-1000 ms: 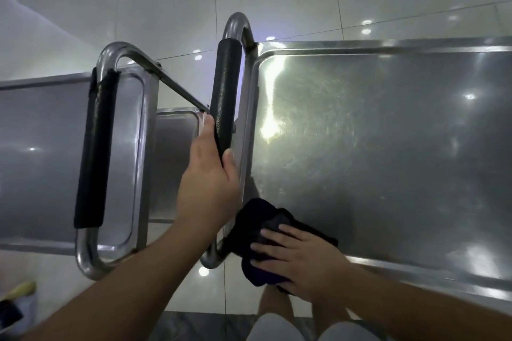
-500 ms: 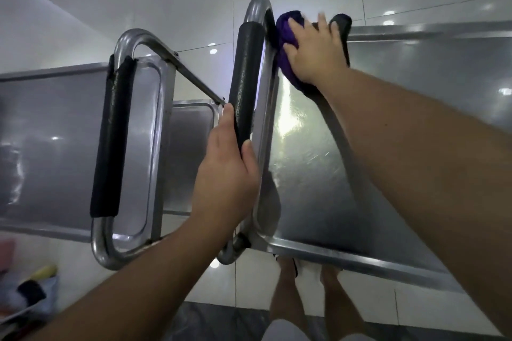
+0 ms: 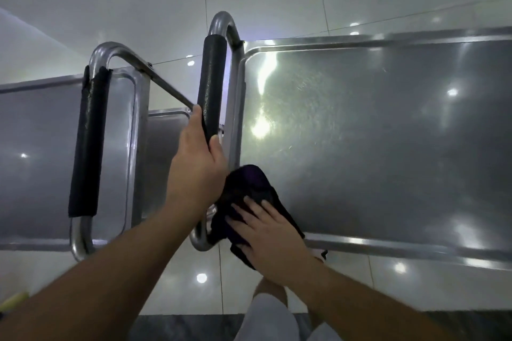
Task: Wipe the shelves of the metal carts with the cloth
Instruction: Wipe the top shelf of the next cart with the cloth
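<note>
Two metal carts stand side by side, seen from above. The right cart's top shelf (image 3: 374, 133) is shiny steel with a raised rim. A dark purple cloth (image 3: 249, 188) lies on its near left corner. My right hand (image 3: 268, 232) presses flat on the cloth with the fingers spread. My left hand (image 3: 198, 166) grips the black padded handle (image 3: 212, 83) of the right cart, thumb and fingers wrapped round its lower end.
The left cart's shelf (image 3: 36, 163) and its own black padded handle (image 3: 87, 144) sit close on the left, with a lower shelf (image 3: 163, 152) visible between the two handles. Glossy white floor tiles (image 3: 138, 0) surround the carts. My legs show below.
My right hand has drawn the cloth from the far left corner of the right shelf back to the near left corner. The left hand has stayed on the handle.
</note>
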`<move>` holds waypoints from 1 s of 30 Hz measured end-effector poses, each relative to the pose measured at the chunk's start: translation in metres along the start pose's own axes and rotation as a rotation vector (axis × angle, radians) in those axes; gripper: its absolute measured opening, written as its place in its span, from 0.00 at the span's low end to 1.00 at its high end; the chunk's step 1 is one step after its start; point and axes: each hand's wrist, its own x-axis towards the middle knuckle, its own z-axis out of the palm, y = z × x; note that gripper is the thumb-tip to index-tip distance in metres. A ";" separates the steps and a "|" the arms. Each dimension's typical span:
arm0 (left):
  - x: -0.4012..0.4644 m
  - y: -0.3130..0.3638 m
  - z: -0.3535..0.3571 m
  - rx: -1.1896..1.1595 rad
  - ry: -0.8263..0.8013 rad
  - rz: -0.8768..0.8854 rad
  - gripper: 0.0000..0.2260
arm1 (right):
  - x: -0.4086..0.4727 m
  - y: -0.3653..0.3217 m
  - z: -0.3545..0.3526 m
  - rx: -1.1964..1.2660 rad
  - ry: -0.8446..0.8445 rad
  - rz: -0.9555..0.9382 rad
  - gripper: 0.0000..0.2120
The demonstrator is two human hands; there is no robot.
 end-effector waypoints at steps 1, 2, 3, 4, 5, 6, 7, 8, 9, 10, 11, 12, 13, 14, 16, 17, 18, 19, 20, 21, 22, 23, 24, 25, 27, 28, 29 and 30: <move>0.000 -0.001 0.000 -0.003 -0.007 0.000 0.28 | -0.019 0.009 0.003 -0.031 -0.016 0.011 0.28; 0.000 -0.001 0.000 -0.002 -0.011 -0.001 0.28 | -0.039 0.021 0.004 -0.052 -0.031 0.022 0.29; 0.000 -0.001 0.000 0.004 -0.013 0.000 0.28 | -0.062 0.036 0.003 -0.058 -0.027 0.047 0.29; 0.000 0.000 -0.001 0.010 -0.013 0.004 0.27 | -0.086 0.053 -0.001 -0.054 0.001 0.095 0.29; 0.000 0.001 -0.001 0.013 -0.013 0.007 0.27 | -0.110 0.071 -0.007 -0.052 0.036 0.158 0.27; 0.000 0.002 -0.001 0.017 -0.016 0.006 0.27 | -0.133 0.089 -0.014 -0.057 0.068 0.231 0.27; 0.000 0.002 -0.001 0.020 -0.023 0.005 0.27 | -0.154 0.107 -0.022 -0.061 0.090 0.315 0.27; 0.000 0.002 -0.001 0.023 -0.029 0.007 0.27 | -0.174 0.125 -0.031 -0.053 0.105 0.413 0.28; 0.000 0.003 0.000 0.030 -0.029 0.012 0.27 | -0.190 0.141 -0.038 -0.028 0.124 0.511 0.29; 0.000 0.004 0.000 0.042 -0.026 0.018 0.27 | -0.202 0.154 -0.044 0.002 0.147 0.601 0.30; 0.000 0.004 0.001 0.055 -0.021 0.022 0.27 | -0.209 0.164 -0.047 0.024 0.163 0.674 0.31; 0.000 0.004 0.002 0.067 -0.015 0.019 0.28 | -0.211 0.171 -0.048 0.035 0.172 0.721 0.32; 0.000 0.004 0.003 0.076 -0.012 0.012 0.28 | -0.212 0.173 -0.047 0.036 0.178 0.747 0.33; 0.000 0.005 0.003 0.084 -0.011 0.008 0.28 | -0.210 0.174 -0.045 0.029 0.185 0.758 0.32; -0.001 0.005 0.003 0.095 -0.017 0.012 0.28 | -0.207 0.173 -0.042 0.017 0.187 0.752 0.30; -0.001 0.006 0.003 0.102 -0.018 0.014 0.28 | -0.205 0.175 -0.041 0.021 0.173 0.748 0.30; -0.001 0.006 0.003 0.115 -0.019 0.019 0.29 | -0.205 0.176 -0.041 0.023 0.163 0.747 0.31; -0.002 0.007 0.003 0.142 -0.019 0.024 0.30 | -0.206 0.177 -0.041 0.019 0.160 0.748 0.32; -0.003 0.008 0.002 0.183 -0.013 0.030 0.31 | -0.206 0.178 -0.042 0.013 0.157 0.750 0.32; -0.003 0.010 0.002 0.234 0.003 0.046 0.32 | -0.206 0.179 -0.043 0.005 0.151 0.749 0.31; -0.004 0.011 0.001 0.286 0.026 0.081 0.32 | -0.207 0.178 -0.043 0.001 0.144 0.749 0.31; -0.006 0.012 0.000 0.335 0.049 0.132 0.31 | -0.207 0.177 -0.043 0.001 0.139 0.748 0.31; -0.007 0.013 -0.002 0.382 0.063 0.188 0.29 | -0.207 0.176 -0.043 0.003 0.133 0.746 0.31; -0.008 0.014 -0.003 0.430 0.063 0.242 0.28 | -0.206 0.176 -0.045 0.007 0.125 0.746 0.31; -0.009 0.015 -0.006 0.541 0.038 0.341 0.27 | -0.206 0.175 -0.048 0.012 0.106 0.745 0.32; -0.008 0.016 -0.007 0.604 0.020 0.384 0.27 | -0.206 0.175 -0.049 0.012 0.100 0.742 0.32; -0.008 0.018 -0.008 0.667 0.000 0.423 0.27 | -0.206 0.174 -0.049 0.011 0.098 0.737 0.32; -0.009 0.021 -0.007 0.717 -0.023 0.455 0.26 | -0.207 0.174 -0.050 0.011 0.097 0.732 0.32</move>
